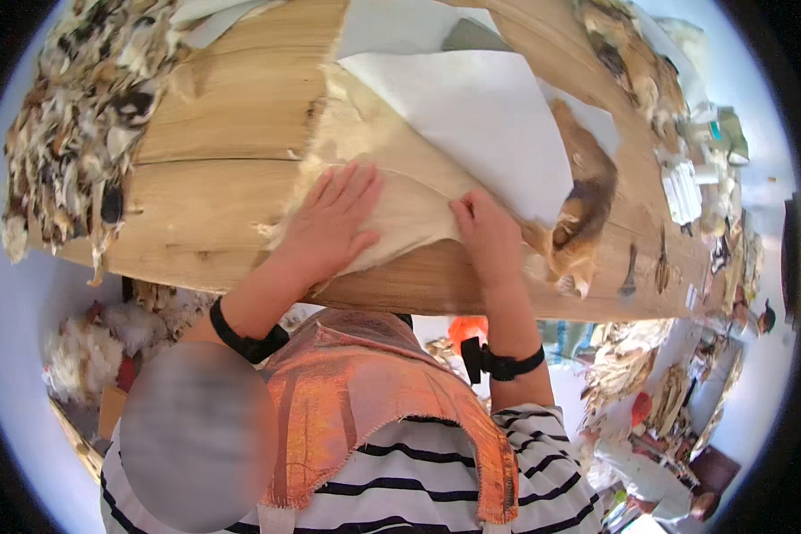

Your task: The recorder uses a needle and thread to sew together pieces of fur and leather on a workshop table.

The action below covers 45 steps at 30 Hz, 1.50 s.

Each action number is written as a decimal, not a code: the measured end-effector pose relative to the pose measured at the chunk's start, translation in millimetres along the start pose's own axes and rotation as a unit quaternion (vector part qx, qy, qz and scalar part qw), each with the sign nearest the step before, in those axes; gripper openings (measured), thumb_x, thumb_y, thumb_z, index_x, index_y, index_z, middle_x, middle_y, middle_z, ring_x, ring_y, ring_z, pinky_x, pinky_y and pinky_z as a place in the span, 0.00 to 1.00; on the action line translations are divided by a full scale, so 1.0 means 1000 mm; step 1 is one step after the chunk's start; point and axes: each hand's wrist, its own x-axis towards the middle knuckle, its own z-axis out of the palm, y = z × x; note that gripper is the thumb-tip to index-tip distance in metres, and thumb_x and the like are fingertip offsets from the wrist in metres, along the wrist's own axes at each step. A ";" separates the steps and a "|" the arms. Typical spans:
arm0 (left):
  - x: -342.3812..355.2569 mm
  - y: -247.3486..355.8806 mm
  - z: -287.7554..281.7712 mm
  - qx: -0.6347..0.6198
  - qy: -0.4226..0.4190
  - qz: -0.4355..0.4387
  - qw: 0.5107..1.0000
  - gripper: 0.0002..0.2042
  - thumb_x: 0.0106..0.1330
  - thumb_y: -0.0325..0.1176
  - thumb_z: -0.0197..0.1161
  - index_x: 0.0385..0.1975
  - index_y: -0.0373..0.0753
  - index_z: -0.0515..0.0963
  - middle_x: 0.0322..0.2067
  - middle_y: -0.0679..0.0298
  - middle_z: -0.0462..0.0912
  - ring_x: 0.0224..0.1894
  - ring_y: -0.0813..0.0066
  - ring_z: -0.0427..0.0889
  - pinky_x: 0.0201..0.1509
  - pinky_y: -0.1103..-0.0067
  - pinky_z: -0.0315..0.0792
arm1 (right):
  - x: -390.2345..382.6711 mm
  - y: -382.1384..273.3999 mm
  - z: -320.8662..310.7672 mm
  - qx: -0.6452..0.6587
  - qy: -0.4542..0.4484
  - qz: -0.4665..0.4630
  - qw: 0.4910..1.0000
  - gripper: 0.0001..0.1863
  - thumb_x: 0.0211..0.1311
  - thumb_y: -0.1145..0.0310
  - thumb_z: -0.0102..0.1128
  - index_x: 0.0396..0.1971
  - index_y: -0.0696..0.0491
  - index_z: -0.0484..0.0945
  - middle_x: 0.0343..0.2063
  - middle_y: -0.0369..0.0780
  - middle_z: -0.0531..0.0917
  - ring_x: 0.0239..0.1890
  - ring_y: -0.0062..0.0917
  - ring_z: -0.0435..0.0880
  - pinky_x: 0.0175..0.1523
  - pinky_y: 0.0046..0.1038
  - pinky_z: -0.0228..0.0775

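Note:
A cream-coloured pelt lies skin side up on the wooden table, near its front edge. My left hand rests flat on it with the fingers stretched out. At the pelt's right part, my right hand is closed, thumb and forefinger pinching the pelt near a seam or fold line. White paper sheets cover the far and right part of the pelt, the largest one pointed toward my right hand. Beside that hand, brown and black fur shows from under the paper.
A big heap of mixed fur scraps covers the left end of the wooden table. Two dark hand tools lie at the right front. More furs lie at the far right. Fluffy white fur sits below the table at left.

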 end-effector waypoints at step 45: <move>-0.013 -0.075 -0.027 -0.193 0.158 -0.162 0.955 0.07 0.63 0.33 0.68 0.38 0.39 0.82 0.39 0.59 0.81 0.43 0.59 0.81 0.48 0.68 0.76 | 0.100 0.005 -0.105 0.096 -0.125 -0.279 0.947 0.11 0.65 0.74 0.54 0.45 0.53 0.78 0.40 0.40 0.83 0.42 0.33 0.83 0.48 0.32 0.75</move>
